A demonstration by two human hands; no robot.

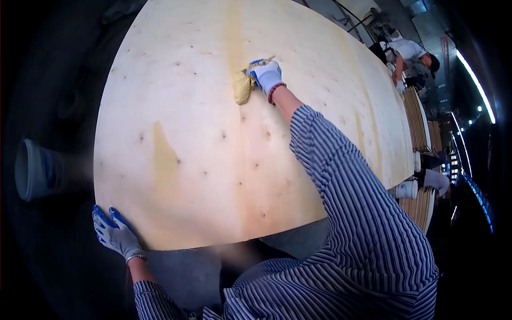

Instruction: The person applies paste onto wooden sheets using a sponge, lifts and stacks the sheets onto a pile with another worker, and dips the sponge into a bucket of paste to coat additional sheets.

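Observation:
A large pale wooden sheet [202, 106] with small dark knots and yellowish streaks fills the middle of the head view. My right hand [264, 73], in a white and blue glove, is closed around a tool coated in yellowish paste [242, 88], over the upper middle of the sheet. The tool's handle is mostly hidden by the fingers. At the sheet's lower left corner is my left hand [116, 233], gloved too, with its fingers apart and touching the edge. It holds nothing that I can see.
A white bucket [40, 169] stands left of the sheet. Beyond the right edge a person in a white top [409, 52] leans over stacked boards [417, 120]. Another bucket [407, 190] and more boards [417, 208] are at the lower right, near another person [437, 181].

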